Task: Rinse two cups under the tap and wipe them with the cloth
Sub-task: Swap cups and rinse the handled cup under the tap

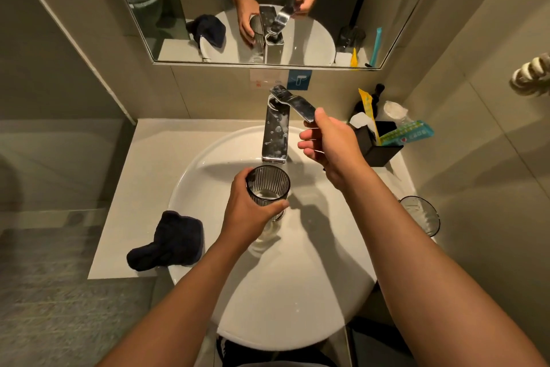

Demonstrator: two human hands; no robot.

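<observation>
The left hand (248, 209) holds a ribbed cup (268, 188) upright under the spout of the tap (275, 137), mouth up to catch water, low over the basin (297, 292) so splashes stay in. Its fingers wrap the cup's wall. The right hand (330, 143) is at the lever (297, 103), thumb on its tip and fingers loosely curled below, seemingly to work the flow; I see no stream. The second cup (421, 215) waits on the bench (143, 188) to the right. The cloth (169, 240) lies at the basin's left edge, within reach for wiping.
</observation>
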